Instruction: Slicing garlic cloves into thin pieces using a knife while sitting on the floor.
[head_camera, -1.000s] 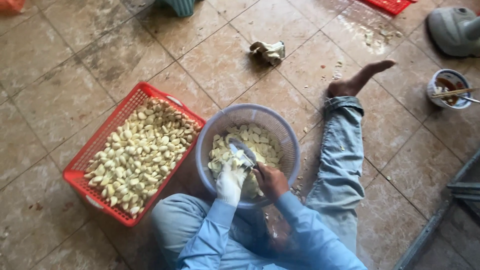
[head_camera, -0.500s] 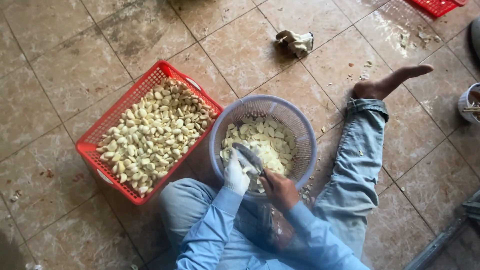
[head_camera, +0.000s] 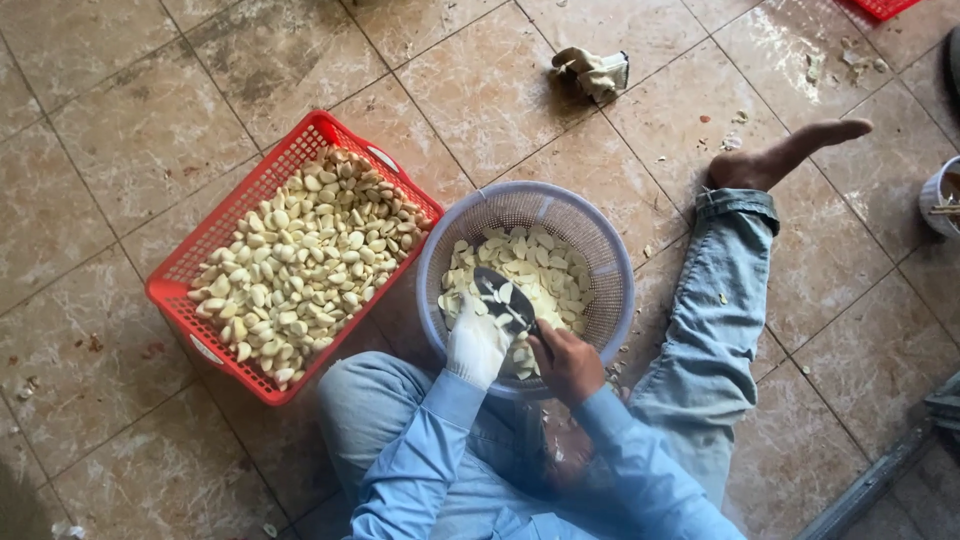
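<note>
I sit on a tiled floor with a round pale plastic colander (head_camera: 600, 250) of peeled, cut garlic pieces (head_camera: 545, 265) in front of me. My left hand (head_camera: 476, 345), in a white glove, rests at the near rim and holds something small against the blade. My bare right hand (head_camera: 568, 362) grips the handle of a dark knife (head_camera: 503, 297) whose blade lies over the garlic with slices on it. Left of the colander stands a red plastic basket (head_camera: 180, 270) heaped with whole peeled garlic cloves (head_camera: 300, 262).
My right leg in blue jeans (head_camera: 715, 310) stretches out to the right, bare foot (head_camera: 785, 155) on the tiles. A crumpled glove or rag (head_camera: 595, 70) lies at the back. A white bowl (head_camera: 940, 195) sits at the right edge, a red crate corner (head_camera: 885, 8) top right.
The view has shifted a little, so the baskets sit higher and further right in frame. Both hands stay at the colander's near rim with the knife over the garlic.
</note>
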